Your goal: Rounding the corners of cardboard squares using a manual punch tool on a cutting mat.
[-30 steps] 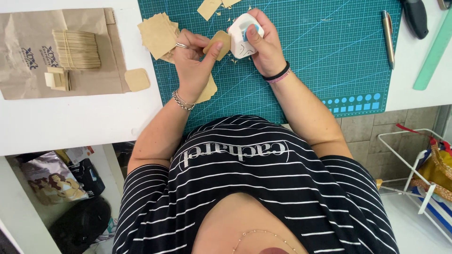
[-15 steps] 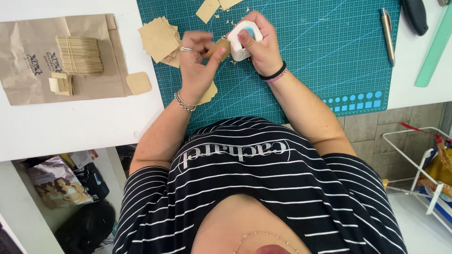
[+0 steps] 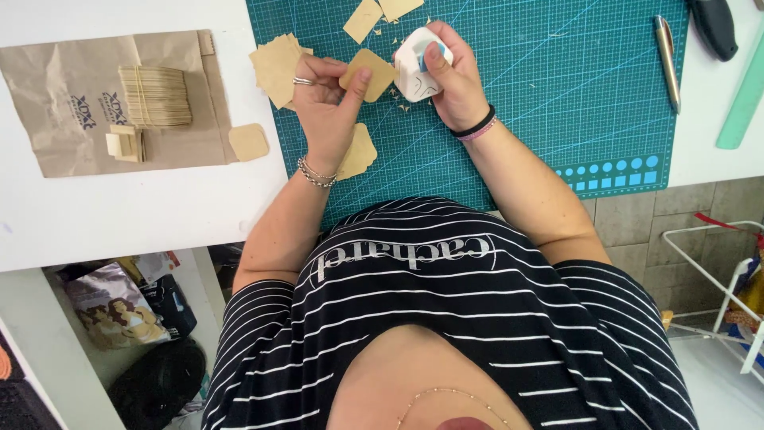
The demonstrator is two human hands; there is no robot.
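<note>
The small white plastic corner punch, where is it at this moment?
In the head view, the small white plastic corner punch sits in the right hand, above the green cutting mat, beside the tan card piece held by the left hand.

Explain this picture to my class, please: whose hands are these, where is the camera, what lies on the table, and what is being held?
There is no machine here, only a person at work. The camera sits on the person's head and looks straight down, so you see the striped shirt at the bottom and both arms reaching up the picture. The left hand pinches a small tan card piece with rounded corners. The right hand grips a small white punch-like tool, held against the card's edge. Both hover over a green cutting mat strewn with more tan pieces and tiny scraps. To the left, on the white table, lies a brown paper bag with a stack of thin wooden pieces on it. A pen lies at the mat's right edge.
</note>
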